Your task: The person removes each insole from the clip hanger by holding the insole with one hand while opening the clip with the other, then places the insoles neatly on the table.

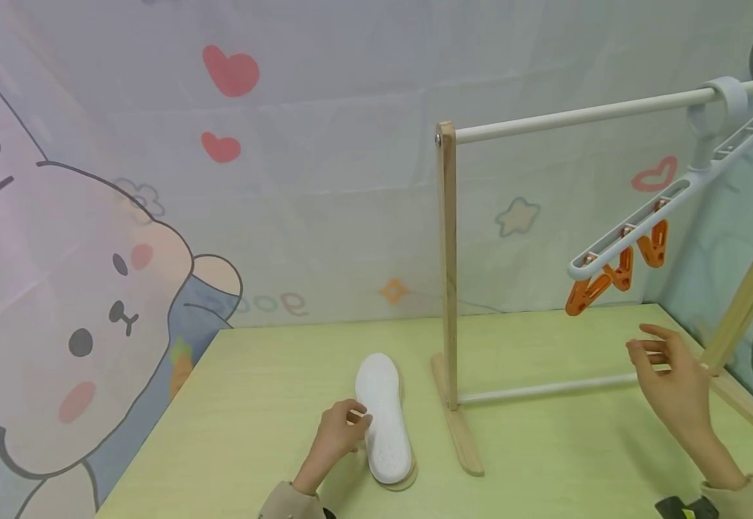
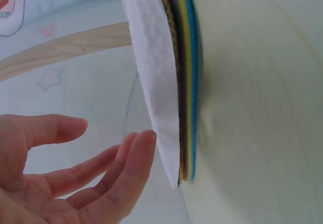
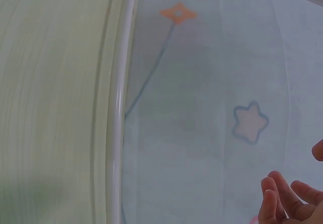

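A stack of shoe insoles (image 1: 384, 425) lies lengthwise on the table, a white one uppermost. In the left wrist view the edges of the insoles (image 2: 187, 82) below it show brown, yellow and blue. My left hand (image 1: 339, 431) is at the stack's left side, thumb and fingers apart, a fingertip right at the white insole's edge in the left wrist view. My right hand (image 1: 675, 378) is raised inside the drying rack, below the orange clips (image 1: 586, 294), fingers loosely bent and holding nothing. Only part of the right hand (image 3: 292, 201) enters the right wrist view.
The wooden drying rack (image 1: 449, 274) stands right of the insoles, with a white top rod (image 1: 584, 114) and a low rod (image 1: 545, 389). A grey-white clip hanger (image 1: 649, 220) hangs from the top rod. Behind the table (image 1: 272, 389) is a printed curtain (image 1: 324, 180).
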Tool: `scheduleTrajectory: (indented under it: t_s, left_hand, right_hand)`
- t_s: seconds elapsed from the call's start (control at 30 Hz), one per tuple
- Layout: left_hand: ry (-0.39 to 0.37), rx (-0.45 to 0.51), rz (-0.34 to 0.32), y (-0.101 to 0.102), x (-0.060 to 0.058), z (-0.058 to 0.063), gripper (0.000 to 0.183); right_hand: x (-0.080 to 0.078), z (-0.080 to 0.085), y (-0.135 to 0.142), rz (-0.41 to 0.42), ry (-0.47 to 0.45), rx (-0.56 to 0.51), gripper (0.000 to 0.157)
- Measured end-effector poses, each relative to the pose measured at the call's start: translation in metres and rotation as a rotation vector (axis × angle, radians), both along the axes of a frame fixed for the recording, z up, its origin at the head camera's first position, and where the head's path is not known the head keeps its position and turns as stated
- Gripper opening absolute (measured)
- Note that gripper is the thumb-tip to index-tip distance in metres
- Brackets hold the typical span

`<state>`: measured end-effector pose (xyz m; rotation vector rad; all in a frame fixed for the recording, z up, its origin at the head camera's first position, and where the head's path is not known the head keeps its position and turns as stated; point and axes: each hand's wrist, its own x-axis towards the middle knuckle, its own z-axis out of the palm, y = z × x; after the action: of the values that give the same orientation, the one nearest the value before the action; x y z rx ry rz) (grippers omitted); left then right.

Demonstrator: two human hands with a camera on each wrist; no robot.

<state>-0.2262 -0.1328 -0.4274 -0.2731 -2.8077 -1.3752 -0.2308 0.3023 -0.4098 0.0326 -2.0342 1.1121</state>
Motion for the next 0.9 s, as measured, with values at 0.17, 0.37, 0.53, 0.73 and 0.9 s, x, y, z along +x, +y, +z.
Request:
scheduleTrajectory:
  t_s: [0.17,0.37,0.53,0.73,0.9]
  left_hand:
    - [0.109,-0.040,0.069,0.004,-0.002,0.004,0.019]
    - [0.215,-0.026,0.114,0.008,-0.004,0.009,0.016]
    - [0.298,0.006,0.146,0.011,-0.005,0.011,0.014]
    - [0.413,0.048,0.211,0.016,-0.006,0.013,0.014]
    - [0.462,0.068,0.240,0.021,-0.006,0.016,0.018]
  right_hand:
    - [0.008,0.010,-0.012,-0.020,-0.006,0.019,0.030]
    - [0.007,0.008,-0.015,-0.010,-0.009,0.059,0.027]
    - [0.009,0.008,-0.017,0.015,0.000,0.086,0.024]
    - [0.009,0.009,-0.021,0.043,0.005,0.121,0.022]
    - [0.010,0.009,-0.025,0.058,-0.008,0.158,0.024]
